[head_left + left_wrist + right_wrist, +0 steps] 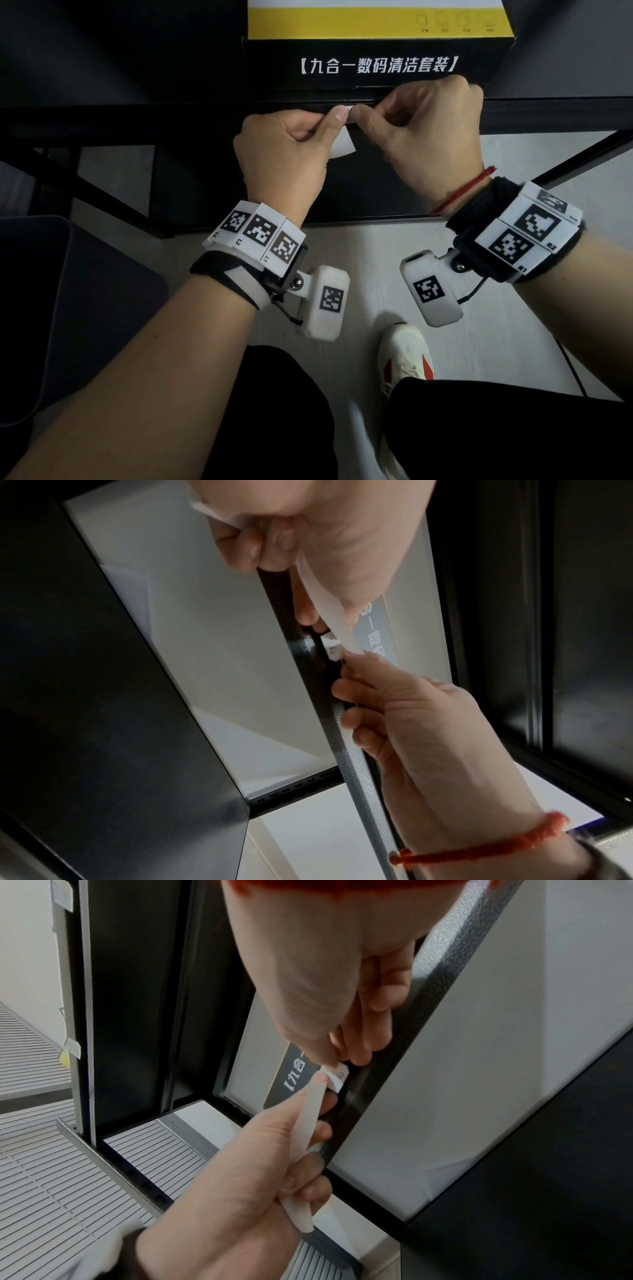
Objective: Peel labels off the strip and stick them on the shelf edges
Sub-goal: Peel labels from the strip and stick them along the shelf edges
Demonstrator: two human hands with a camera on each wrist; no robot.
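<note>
Two bare hands meet at the front edge of a dark metal shelf (178,113). The left hand (287,150) is curled round a white backing strip (340,145), thumb pressing it against the bent fingers; the strip's free end curves out below that grip. The right hand (428,133) pinches a small white label (337,1079) between thumb and forefinger, right where the strip's top end meets the shelf edge. The label appears partly lifted from the strip (the wrist views are too close and dim to be sure), and some faint print shows on it. Just beyond both grips, on the shelf, stands a black and yellow box (376,61) with white Chinese lettering. A red cord bracelet (462,190) circles the right wrist.
</note>
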